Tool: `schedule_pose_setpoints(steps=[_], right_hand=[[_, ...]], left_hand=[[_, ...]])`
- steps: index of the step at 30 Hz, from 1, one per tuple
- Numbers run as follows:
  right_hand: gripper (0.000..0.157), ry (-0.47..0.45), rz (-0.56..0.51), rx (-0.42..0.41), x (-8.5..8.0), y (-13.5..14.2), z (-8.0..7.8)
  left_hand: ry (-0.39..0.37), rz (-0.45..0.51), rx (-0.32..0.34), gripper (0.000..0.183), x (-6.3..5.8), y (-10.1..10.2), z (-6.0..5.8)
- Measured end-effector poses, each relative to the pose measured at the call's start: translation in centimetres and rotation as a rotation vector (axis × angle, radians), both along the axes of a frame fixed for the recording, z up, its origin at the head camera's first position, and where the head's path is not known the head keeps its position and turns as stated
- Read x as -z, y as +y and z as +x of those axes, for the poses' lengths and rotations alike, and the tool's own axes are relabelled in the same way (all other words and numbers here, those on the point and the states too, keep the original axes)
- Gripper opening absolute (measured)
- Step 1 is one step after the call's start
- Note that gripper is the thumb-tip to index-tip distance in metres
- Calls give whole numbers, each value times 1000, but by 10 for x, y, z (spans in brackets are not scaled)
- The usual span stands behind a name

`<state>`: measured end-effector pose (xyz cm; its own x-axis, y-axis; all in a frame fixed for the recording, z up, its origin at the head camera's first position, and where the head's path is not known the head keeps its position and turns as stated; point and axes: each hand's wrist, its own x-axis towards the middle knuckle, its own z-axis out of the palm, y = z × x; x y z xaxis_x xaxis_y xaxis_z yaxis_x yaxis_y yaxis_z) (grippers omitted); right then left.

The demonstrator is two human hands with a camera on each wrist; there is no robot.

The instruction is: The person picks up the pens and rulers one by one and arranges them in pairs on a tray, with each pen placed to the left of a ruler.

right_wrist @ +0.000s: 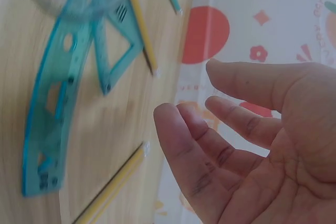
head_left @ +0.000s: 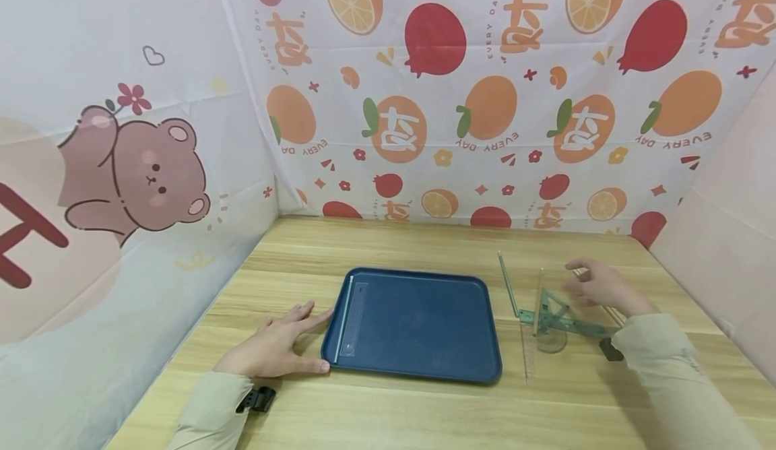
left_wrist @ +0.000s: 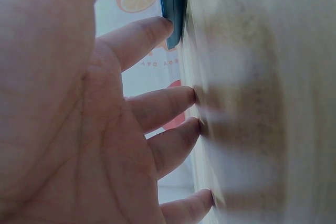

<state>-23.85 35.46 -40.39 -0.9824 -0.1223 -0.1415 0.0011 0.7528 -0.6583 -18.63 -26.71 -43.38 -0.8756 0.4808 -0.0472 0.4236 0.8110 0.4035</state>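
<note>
L hand (head_left: 269, 345) splayed, touching blue tray (head_left: 424, 322), R hand (head_left: 603, 290) loosely curled, nr grn ruler (right_wrist: 50, 135), both empty

On the pale wooden table (head_left: 364, 416) sits a blue rectangular tray (head_left: 424, 329), with a thin green pencil (head_left: 343, 318) inside by its left side and a long clear ruler (head_left: 360, 305) just right of that. Right of the tray lie a thin yellow pencil (head_left: 538, 295) and a green see-through triangle (head_left: 546, 302), with a clear round protractor (head_left: 552, 343) in front.

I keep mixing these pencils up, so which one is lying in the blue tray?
The green pencil along the left edge of the blue tray, beside a clear ruler. The other green pencil and the yellow pencils lie on the table.
</note>
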Motion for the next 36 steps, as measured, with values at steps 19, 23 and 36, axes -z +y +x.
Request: schedule_pose_setpoints(steps=[19, 23, 36], right_hand=[[52, 54, 252, 6, -2, 37, 2], [51, 54, 268, 2, -2, 38, 3], [49, 45, 319, -11, 2, 43, 4]], left_hand=[[7, -9, 7, 104, -3, 1, -3], [5, -9, 5, 104, -3, 1, -3], [13, -7, 8, 104, -3, 3, -4]])
